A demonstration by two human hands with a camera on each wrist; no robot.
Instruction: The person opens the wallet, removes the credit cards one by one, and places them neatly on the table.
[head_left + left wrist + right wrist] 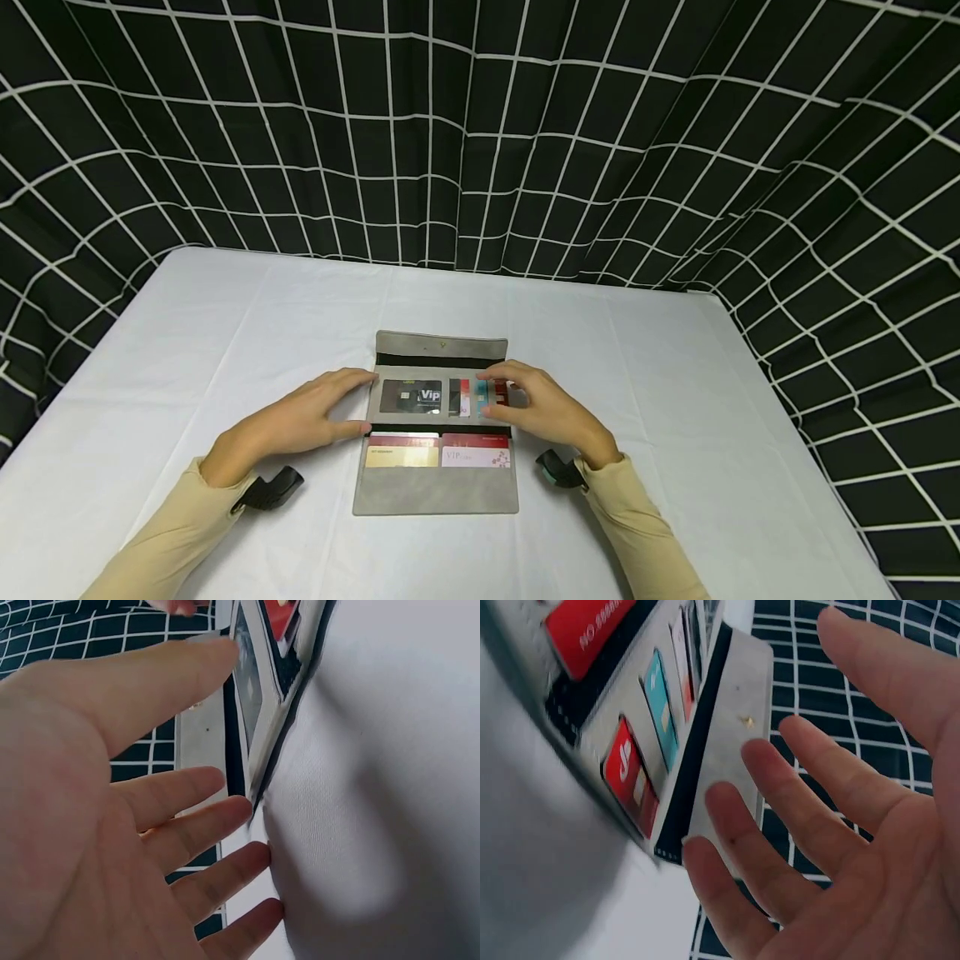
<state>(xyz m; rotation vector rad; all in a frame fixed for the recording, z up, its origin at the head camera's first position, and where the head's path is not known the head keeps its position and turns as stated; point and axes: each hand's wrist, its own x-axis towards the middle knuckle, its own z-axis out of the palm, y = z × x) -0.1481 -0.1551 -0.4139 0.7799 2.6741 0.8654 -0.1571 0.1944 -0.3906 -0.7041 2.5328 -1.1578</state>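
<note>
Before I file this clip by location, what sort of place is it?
Probably a staged recording spot: a white-covered table, black grid-patterned cloth hanging along its far side and both ends, and a small black device worn at each wrist.

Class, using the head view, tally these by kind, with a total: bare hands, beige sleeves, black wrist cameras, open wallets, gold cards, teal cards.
Bare hands: 2
Beige sleeves: 2
Black wrist cameras: 2
Open wallet: 1
Gold card: 1
Teal card: 1
Total: 9
</note>
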